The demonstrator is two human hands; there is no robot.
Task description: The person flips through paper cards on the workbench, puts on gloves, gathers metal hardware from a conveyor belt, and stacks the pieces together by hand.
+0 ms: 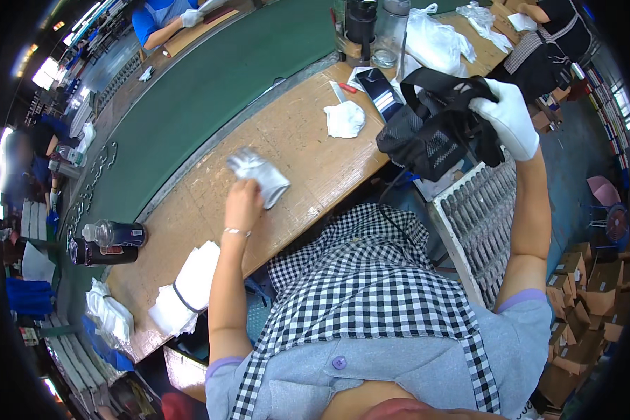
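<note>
Your bare left hand (243,204) was clamped on a crumpled silvery-white wrapper (259,175) held just above the wooden workbench (308,150), near its front edge, while your white-gloved right hand (509,115) was closed around the strap of a black mesh bag (427,133), holding it up off the right end of the bench over a grey ridged tray (479,217). A loose white glove (345,119) lay on the bench between your hands, a banded stack of white sheets (189,287) sat at the bench's left end near two dark bottles (105,241), and a green conveyor belt (210,84) ran along the far side.
</note>
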